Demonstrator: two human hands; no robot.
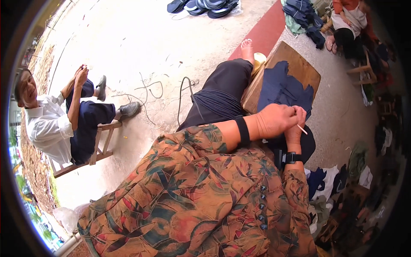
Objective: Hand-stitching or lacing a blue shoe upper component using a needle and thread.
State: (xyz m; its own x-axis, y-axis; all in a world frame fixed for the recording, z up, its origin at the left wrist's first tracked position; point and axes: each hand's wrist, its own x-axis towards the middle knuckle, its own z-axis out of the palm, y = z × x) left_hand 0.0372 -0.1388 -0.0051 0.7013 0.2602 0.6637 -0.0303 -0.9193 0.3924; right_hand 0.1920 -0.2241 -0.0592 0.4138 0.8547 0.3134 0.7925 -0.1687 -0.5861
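A thin pale stick-like tool (302, 129), perhaps an awl or needle handle, juts out to the right from between the two hands, just above the near edge of a dark navy piece of cloth (284, 90). The cloth lies spread over a slanted wooden board (306, 68) that rests against the person's lap. The right hand (295, 128) has its grip closed around the stick, fingers curled tight. The left hand (274, 120) is closed too, pressed against the right hand from the left; what it grips beyond that, I cannot tell. Both wrists carry black bands. The sleeves are a brown floral print, and black trousers run up toward a bare foot in a yellow sandal (258, 60) on the concrete floor (141, 38).

To the left, well apart, another person in a white shirt sits on a low wooden stool (100, 145), hands raised together. Loose threads and a cord (184, 92) lie on the floor between. At the top lie stacks of dark shoe soles (205, 6); top right another person sits by dark cloth pieces (306, 17). Scraps of fabric (334, 180) lie heaped at lower right.
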